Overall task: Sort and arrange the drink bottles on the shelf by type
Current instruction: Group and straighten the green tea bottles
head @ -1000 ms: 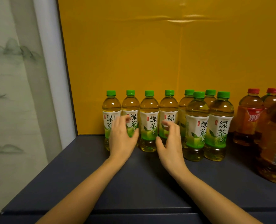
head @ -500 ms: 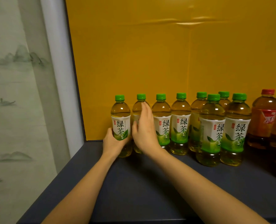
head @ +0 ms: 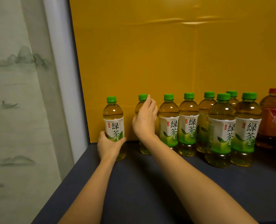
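Several green-capped green tea bottles stand in a row on the dark shelf (head: 142,183) against the yellow back panel. My left hand (head: 109,146) grips the lower part of the leftmost green tea bottle (head: 113,113), which stands apart from the others near the shelf's left edge. My right hand (head: 145,122) wraps the second green tea bottle (head: 144,149), hiding its label, with one finger up by its cap. To the right, more green tea bottles (head: 188,126) stand close together, two of them (head: 221,131) in front. A red-capped brown tea bottle (head: 272,120) is at the far right.
The yellow panel (head: 150,62) closes off the back of the shelf. A white frame and a grey printed curtain (head: 13,110) lie past the left edge. Dark shelf surface stretches in front of the bottles toward me.
My left hand has slid the leftmost bottle to the left, opening a gap beside the second bottle. My right hand has stayed on the second bottle. The view has shifted left.
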Action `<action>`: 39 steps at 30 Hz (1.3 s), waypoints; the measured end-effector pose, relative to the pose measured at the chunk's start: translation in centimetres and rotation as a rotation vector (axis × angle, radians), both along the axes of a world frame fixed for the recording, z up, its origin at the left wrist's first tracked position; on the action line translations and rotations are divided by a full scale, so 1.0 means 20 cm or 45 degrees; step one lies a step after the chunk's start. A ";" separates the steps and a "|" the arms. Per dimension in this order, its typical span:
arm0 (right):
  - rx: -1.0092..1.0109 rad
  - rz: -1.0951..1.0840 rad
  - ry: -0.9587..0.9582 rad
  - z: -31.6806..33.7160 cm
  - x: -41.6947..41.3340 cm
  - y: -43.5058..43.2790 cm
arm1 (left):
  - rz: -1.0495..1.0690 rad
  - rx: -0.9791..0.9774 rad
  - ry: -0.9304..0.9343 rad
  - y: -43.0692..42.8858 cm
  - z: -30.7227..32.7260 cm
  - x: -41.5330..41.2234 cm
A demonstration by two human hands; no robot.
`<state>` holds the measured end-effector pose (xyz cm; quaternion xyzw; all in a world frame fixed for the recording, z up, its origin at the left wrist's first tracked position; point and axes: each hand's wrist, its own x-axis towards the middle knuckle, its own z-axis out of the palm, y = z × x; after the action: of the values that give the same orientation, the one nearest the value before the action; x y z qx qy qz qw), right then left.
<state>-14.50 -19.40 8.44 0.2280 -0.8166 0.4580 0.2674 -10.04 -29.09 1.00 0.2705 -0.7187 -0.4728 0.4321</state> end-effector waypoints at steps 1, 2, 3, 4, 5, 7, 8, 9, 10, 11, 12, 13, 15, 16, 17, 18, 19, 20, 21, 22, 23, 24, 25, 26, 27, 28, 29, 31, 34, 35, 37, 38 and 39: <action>-0.004 0.005 0.034 -0.01 0.00 0.00 | -0.003 0.004 0.003 0.00 0.00 0.00; 0.001 0.017 0.058 -0.01 0.00 0.00 | -0.009 0.012 0.008 0.00 0.00 0.00; 0.011 0.031 0.067 -0.02 0.00 0.00 | -0.018 0.018 0.018 0.00 0.01 0.00; 0.020 0.044 0.054 -0.03 0.00 0.00 | -0.031 0.024 0.032 0.00 0.01 0.00; 0.018 0.063 0.022 -0.04 0.00 0.00 | -0.044 0.029 0.046 0.00 0.01 0.01; -0.007 0.130 -0.065 -0.06 0.01 0.00 | -0.065 0.035 0.071 0.01 0.01 0.03; -0.025 0.177 -0.115 -0.07 0.01 0.00 | -0.073 0.038 0.084 0.01 0.02 0.04; -0.042 0.221 -0.167 -0.08 0.02 0.01 | -0.079 0.039 0.100 0.02 0.02 0.05; -0.043 0.259 -0.213 -0.09 0.03 0.02 | -0.084 0.037 0.112 0.02 0.02 0.06; -0.028 0.290 -0.233 -0.09 0.04 0.03 | -0.085 0.033 0.122 0.02 0.02 0.07; 0.002 0.314 -0.222 -0.10 0.04 0.04 | -0.084 0.031 0.132 0.02 0.02 0.08; 0.035 0.331 -0.185 -0.10 0.05 0.05 | -0.081 0.030 0.147 0.02 0.02 0.09; 0.114 0.341 -0.087 -0.10 0.08 0.08 | -0.080 0.034 0.187 0.04 0.02 0.11; 0.145 0.341 -0.041 -0.11 0.10 0.11 | -0.084 0.031 0.203 0.05 0.03 0.11; 0.154 0.340 -0.010 -0.11 0.12 0.14 | -0.088 0.027 0.215 0.06 0.04 0.12; 0.143 0.339 -0.003 -0.10 0.14 0.17 | -0.091 0.020 0.222 0.07 0.04 0.12; 0.114 0.341 -0.017 -0.10 0.16 0.22 | -0.092 0.001 0.227 0.09 0.05 0.13; 0.086 0.345 -0.045 -0.10 0.17 0.26 | -0.094 -0.030 0.230 0.10 0.05 0.14; 0.062 0.351 -0.065 -0.09 0.18 0.32 | -0.103 -0.068 0.228 0.12 0.06 0.14; 0.051 0.355 -0.077 -0.09 0.18 0.37 | -0.120 -0.107 0.224 0.15 0.07 0.15; 0.041 0.352 -0.080 -0.09 0.18 0.43 | -0.146 -0.140 0.220 0.17 0.07 0.16; 0.035 0.344 -0.078 -0.09 0.18 0.50 | -0.181 -0.166 0.219 0.20 0.07 0.16; 0.023 0.336 -0.072 -0.09 0.18 0.56 | -0.220 -0.186 0.216 0.24 0.07 0.16; 0.013 0.323 -0.075 -0.10 0.17 0.63 | -0.260 -0.201 0.211 0.28 0.07 0.16; 0.002 0.303 -0.079 -0.10 0.16 0.69 | -0.298 -0.216 0.205 0.32 0.07 0.15; -0.012 0.276 -0.086 -0.11 0.14 0.74 | -0.334 -0.233 0.196 0.37 0.07 0.15; -0.035 0.249 -0.092 -0.11 0.12 0.79 | -0.369 -0.253 0.185 0.42 0.07 0.15; -0.057 0.191 -0.105 -0.12 0.08 0.86 | -0.447 -0.301 0.164 0.51 0.07 0.13; -0.083 0.140 -0.125 -0.13 0.03 0.92 | -0.544 -0.358 0.145 0.65 0.05 0.09; -0.094 0.131 -0.123 -0.14 0.02 0.93 | -0.561 -0.358 0.134 0.68 0.04 0.08; -0.107 0.095 -0.114 -0.15 0.00 0.94 | -0.569 -0.339 0.105 0.73 0.02 0.05; -0.109 0.085 -0.096 -0.16 -0.01 0.96 | -0.567 -0.328 0.093 0.73 0.02 0.03; -0.105 0.097 -0.077 -0.18 -0.01 0.96 | -0.568 -0.311 0.080 0.74 0.01 0.02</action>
<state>-14.77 -0.12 4.87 0.2335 -0.7955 0.5078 0.2342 -9.64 -14.36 1.29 0.0364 -0.7986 -0.4743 0.3687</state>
